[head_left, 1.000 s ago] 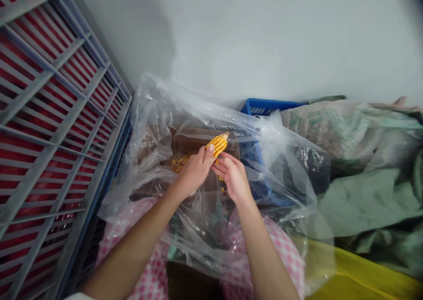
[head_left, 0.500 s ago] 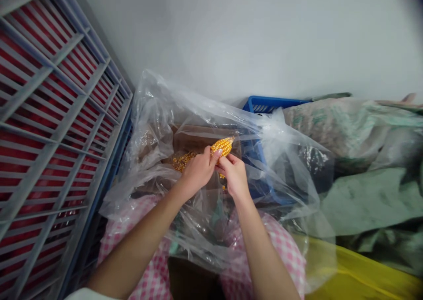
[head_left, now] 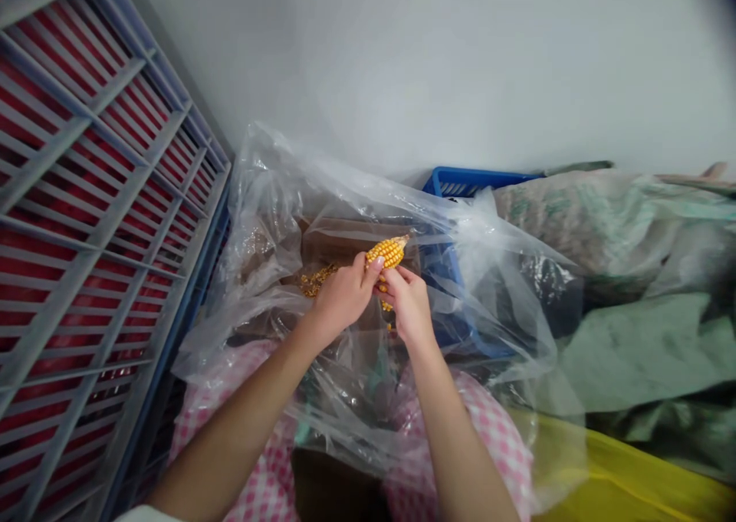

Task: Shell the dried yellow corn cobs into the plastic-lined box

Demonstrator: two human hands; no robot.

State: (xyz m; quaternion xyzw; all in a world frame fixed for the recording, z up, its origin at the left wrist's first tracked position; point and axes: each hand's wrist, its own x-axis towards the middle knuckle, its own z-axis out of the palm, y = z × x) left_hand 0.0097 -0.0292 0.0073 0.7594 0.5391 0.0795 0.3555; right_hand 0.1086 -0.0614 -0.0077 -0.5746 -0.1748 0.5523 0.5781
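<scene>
Corn cob [head_left: 386,252] above clear plastic sheet [head_left: 261,303], pale wall [head_left: 431,62] behind; one cob, one blue basket [head_left: 488,174] at right; left hand [head_left: 345,293] grips cob, right hand [head_left: 412,304] pinches near end.

Cob [head_left: 386,253]: lower end hidden behind the left hand [head_left: 343,296], whose fingertips are partly out of sight.
Right hand [head_left: 412,306]: some fingertips hidden; gripping or only touching the cob, cannot be told.
Kernels [head_left: 315,281]: too small to count, some covered by the left hand.
Box [head_left: 345,237]: lower parts veiled by the bag [head_left: 264,192].
Blue basket [head_left: 486,175]: lower part dulled by the bag, right side behind the sack [head_left: 598,215].
Sack's print: too blurred to read.
Crate [head_left: 95,250]: cut off left, top and bottom; red contents unclear.
Yellow bin [head_left: 649,480]: cut off by the bottom edge.
Trousers [head_left: 258,461]: cut off below.
Sleeve [head_left: 143,515]: only a sliver shows.
</scene>
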